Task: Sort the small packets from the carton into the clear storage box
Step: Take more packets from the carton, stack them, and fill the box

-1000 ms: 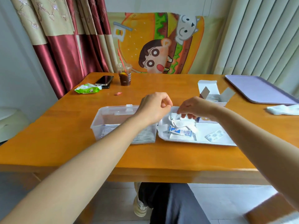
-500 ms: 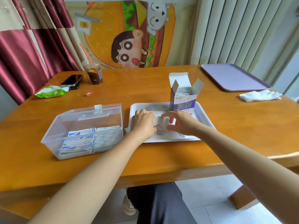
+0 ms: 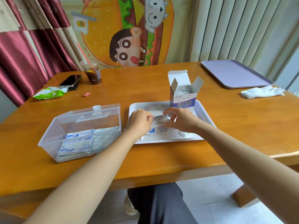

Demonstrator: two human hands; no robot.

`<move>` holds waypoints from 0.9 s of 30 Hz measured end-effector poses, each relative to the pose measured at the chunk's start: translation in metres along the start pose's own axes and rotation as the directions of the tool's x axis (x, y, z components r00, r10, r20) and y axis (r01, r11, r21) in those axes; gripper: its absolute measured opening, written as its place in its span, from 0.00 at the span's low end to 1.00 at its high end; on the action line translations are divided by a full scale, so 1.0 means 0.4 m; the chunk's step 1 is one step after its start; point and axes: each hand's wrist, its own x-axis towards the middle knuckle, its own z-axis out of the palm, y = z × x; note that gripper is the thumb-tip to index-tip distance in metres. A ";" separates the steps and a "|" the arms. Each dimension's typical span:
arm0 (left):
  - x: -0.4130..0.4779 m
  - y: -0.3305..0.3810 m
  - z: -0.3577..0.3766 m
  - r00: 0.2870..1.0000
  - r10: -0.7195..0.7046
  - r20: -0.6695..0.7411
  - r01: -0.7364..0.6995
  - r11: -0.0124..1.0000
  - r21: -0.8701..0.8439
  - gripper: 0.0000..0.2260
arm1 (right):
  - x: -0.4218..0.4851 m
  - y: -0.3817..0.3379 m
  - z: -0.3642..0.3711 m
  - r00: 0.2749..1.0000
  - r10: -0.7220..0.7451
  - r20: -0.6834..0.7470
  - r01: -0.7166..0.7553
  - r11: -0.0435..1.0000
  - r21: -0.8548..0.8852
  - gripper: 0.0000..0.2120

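Observation:
A white tray [image 3: 205, 117] lies mid-table with several small packets [image 3: 157, 129] loose on it. The opened purple-and-white carton [image 3: 184, 101] stands upright at the tray's far side, flaps up. Both hands are over the packets: my left hand [image 3: 140, 121] and my right hand [image 3: 179, 119] pinch the two ends of one small packet [image 3: 160, 116] just above the pile. To the left stands the clear storage box [image 3: 80, 126], lid tipped back, with stacked blue-and-white packets inside.
At the far left of the table are an iced drink cup [image 3: 93, 73], a dark phone [image 3: 71, 80] and a green wrapper [image 3: 50, 93]. A lilac tray [image 3: 236, 73] and a white cloth [image 3: 262, 92] lie far right. My knees show under the table's near edge.
The view swung right and down. Both hands dropped from above the clear box and tray onto the packet pile, and now hold one packet between them.

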 end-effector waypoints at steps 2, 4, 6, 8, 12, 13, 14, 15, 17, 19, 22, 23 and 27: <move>0.000 0.003 -0.008 1.000 -0.030 0.001 0.030 0.999 -0.022 0.13 | -0.002 0.004 -0.009 1.000 0.021 0.016 -0.022 0.997 0.067 0.22; -0.001 0.008 -0.013 0.999 -0.049 -0.001 0.049 0.999 -0.023 0.13 | -0.007 0.006 -0.017 0.999 0.041 0.025 -0.044 0.992 0.119 0.22; 0.001 0.010 -0.014 0.998 -0.060 -0.003 0.060 0.998 -0.012 0.14 | -0.012 0.008 -0.023 0.998 0.056 0.029 -0.060 0.985 0.162 0.21; 0.003 0.009 -0.012 0.997 -0.078 -0.007 0.078 0.997 0.000 0.15 | -0.018 0.006 -0.029 0.997 0.059 0.042 -0.066 0.978 0.197 0.19; 0.012 0.009 -0.011 0.994 -0.082 -0.066 0.080 0.996 -0.037 0.16 | -0.023 0.010 -0.036 0.995 0.077 0.057 -0.087 0.974 0.208 0.14; 0.013 0.011 -0.012 0.993 -0.081 -0.081 0.077 0.996 -0.051 0.16 | -0.024 0.011 -0.038 0.995 0.088 0.056 -0.098 0.972 0.214 0.11; 0.014 0.012 -0.011 0.992 -0.086 -0.092 0.080 0.995 -0.065 0.15 | -0.025 0.014 -0.039 0.994 0.101 0.051 -0.110 0.968 0.225 0.08; 0.017 0.010 -0.010 0.990 -0.095 -0.102 0.087 0.993 -0.075 0.14 | -0.026 0.017 -0.040 0.992 0.118 0.043 -0.125 0.965 0.230 0.07; 0.022 0.005 -0.005 0.989 -0.102 -0.108 0.091 0.991 -0.095 0.14 | -0.028 0.026 -0.042 0.990 0.142 0.009 -0.140 0.963 0.231 0.11; 0.023 0.004 0.001 0.991 -0.084 -0.103 0.074 0.993 -0.094 0.14 | -0.033 0.030 -0.045 0.989 0.150 -0.015 -0.143 0.964 0.226 0.14; 0.019 0.015 0.000 0.992 -0.065 -0.106 0.060 0.997 -0.053 0.14 | -0.043 0.031 -0.037 0.995 0.100 0.001 -0.099 0.984 0.149 0.12; 0.018 0.018 0.000 0.993 -0.067 -0.100 0.061 0.996 -0.058 0.14 | -0.044 0.029 -0.032 0.997 0.075 -0.005 -0.074 0.990 0.118 0.12; 0.015 0.016 0.003 0.994 -0.080 -0.076 0.073 0.993 -0.094 0.13 | -0.038 0.015 -0.014 0.998 0.060 -0.029 -0.058 0.996 0.072 0.10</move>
